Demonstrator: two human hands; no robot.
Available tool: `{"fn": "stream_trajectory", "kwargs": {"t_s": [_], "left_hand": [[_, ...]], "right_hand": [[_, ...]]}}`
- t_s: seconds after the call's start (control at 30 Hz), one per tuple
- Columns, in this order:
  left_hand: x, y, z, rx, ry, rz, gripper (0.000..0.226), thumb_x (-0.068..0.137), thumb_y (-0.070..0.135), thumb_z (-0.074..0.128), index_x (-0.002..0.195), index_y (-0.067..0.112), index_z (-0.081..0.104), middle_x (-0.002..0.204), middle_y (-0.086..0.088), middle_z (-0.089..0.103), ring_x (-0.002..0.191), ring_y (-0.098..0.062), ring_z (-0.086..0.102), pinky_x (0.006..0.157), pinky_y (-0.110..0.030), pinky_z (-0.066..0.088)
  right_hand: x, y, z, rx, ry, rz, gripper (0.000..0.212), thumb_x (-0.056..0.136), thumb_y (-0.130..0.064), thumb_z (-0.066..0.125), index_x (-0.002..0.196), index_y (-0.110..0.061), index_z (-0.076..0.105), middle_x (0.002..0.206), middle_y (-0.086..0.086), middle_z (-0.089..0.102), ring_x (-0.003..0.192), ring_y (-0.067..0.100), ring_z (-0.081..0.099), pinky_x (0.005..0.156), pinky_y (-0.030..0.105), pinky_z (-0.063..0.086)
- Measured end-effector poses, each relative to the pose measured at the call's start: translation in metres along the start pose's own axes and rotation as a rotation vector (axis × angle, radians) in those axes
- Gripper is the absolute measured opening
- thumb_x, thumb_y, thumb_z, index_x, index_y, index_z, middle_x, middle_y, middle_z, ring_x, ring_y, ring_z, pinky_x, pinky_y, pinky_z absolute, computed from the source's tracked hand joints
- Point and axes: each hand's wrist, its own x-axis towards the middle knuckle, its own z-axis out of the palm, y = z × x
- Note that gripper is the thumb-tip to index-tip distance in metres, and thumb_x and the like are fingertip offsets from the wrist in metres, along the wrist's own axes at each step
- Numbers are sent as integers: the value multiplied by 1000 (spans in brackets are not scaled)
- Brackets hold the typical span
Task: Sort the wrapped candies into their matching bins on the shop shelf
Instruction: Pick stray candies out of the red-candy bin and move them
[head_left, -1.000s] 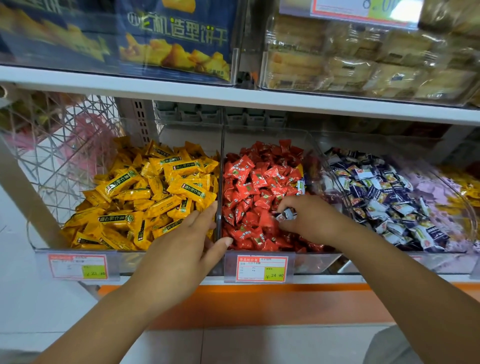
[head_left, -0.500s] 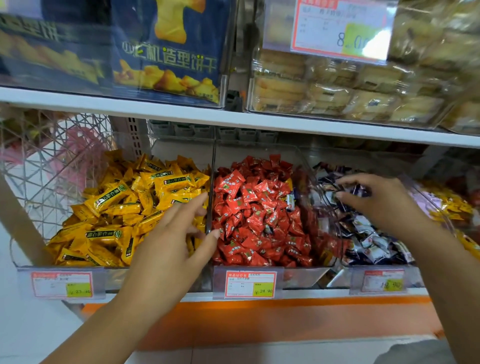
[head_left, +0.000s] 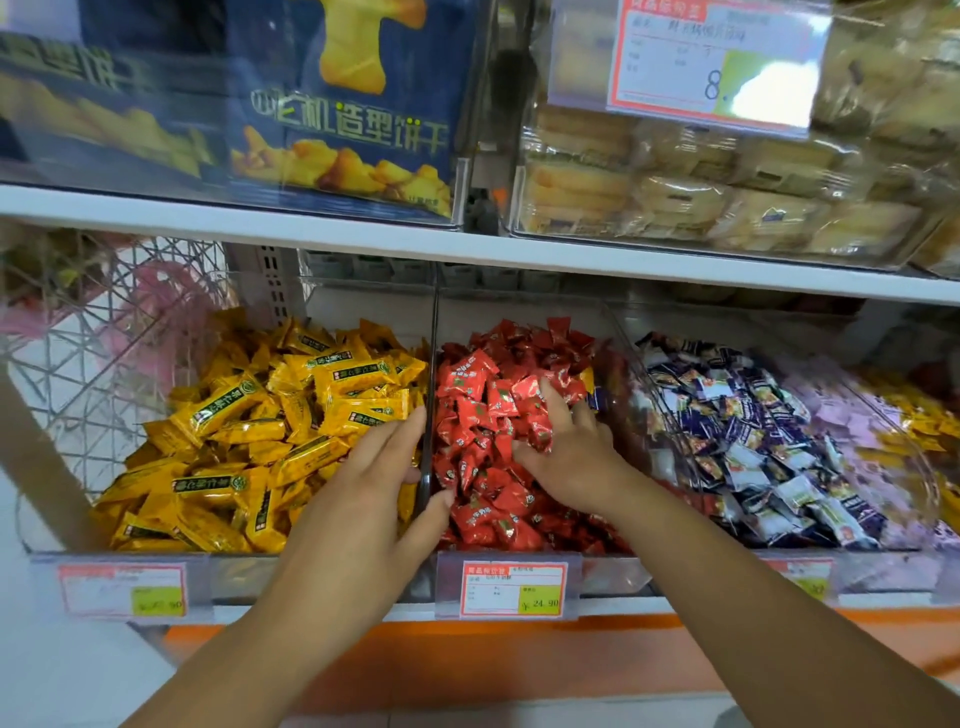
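Two hands at the clear plastic bins (head_left: 618, 574).
Left hand (head_left: 363, 486), fingers straight, straddles the dark divider (head_left: 432, 332) beside yellow foil-wrapped candies (head_left: 249, 431); right hand (head_left: 574, 452) presses spread fingers into red foil-wrapped candies (head_left: 483, 405), any hold hidden.

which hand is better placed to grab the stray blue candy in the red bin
Right. The right hand lies on the red candies, fingertips beside the blue candy; the left hand straddles the far divider.
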Motion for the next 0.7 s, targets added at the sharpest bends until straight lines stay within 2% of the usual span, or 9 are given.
{"fn": "stream_trajectory", "kwargs": {"t_s": [0.1,0.2,0.27,0.33,0.37,0.4,0.5,0.57,0.7], "left_hand": [[1,0,-2,-3,-27,1,75,91,49,47,151,40,4,125,38,13,99,31,32,70,-4,37],[0,0,-4,-16,-44,4,75,91,50,46,150,42,0,125,38,14,101,28,34,69,-4,39],[-1,-2,-5,-29,-51,16,75,91,51,46,150,44,0,126,35,21,103,27,34,70,-7,40],[-1,-4,-5,-27,-67,11,77,91,53,45,149,46,-4,126,34,22,102,26,35,72,-8,40],[-2,-5,-4,-29,-72,6,78,91,53,45,149,47,-6,127,35,22,102,26,35,73,-8,40],[-3,-6,-4,-33,-74,8,78,91,53,46,149,47,-6,129,34,23,103,26,34,76,-9,40],[-5,-8,-5,-46,-81,22,77,90,54,46,142,53,-11,130,34,25,108,27,30,83,-10,40],[-6,-8,-6,-48,-100,16,75,89,56,43,136,56,-15,130,34,23,109,28,28,83,-10,40],[-8,-9,-7,-48,-117,16,76,77,67,30,139,56,-11,122,33,27,106,28,29,79,-8,39]], "right_hand": [[-7,-7,1,-1,-5,-162,73,98,-41,48,153,-38,0,162,-3,-1,148,28,0,118,43,12],[-24,-9,-10,-17,-100,-321,64,97,-40,51,150,-44,16,160,-14,2,148,17,3,119,37,12],[-34,-8,-29,8,-110,-360,54,96,-37,55,142,-54,31,156,-21,12,143,8,20,115,28,24],[-34,-4,-47,82,21,-314,47,97,-27,56,134,-52,44,149,-21,27,117,-3,47,86,10,46],[-31,-1,-52,107,81,-262,46,96,-23,57,134,-47,47,148,-16,33,105,-2,53,73,8,47],[-27,0,-53,108,99,-207,47,96,-22,59,135,-43,47,147,-10,37,102,4,57,70,10,47],[-20,-4,-33,22,-27,-150,52,92,-21,64,139,-34,45,147,-5,40,113,14,57,87,21,45],[-16,-7,-21,-33,4,-197,49,92,-15,63,137,-27,50,147,-1,41,126,15,49,99,18,35],[-18,-5,-26,72,111,-199,34,89,-13,68,120,-26,65,125,-2,62,101,5,55,84,11,38]]}}
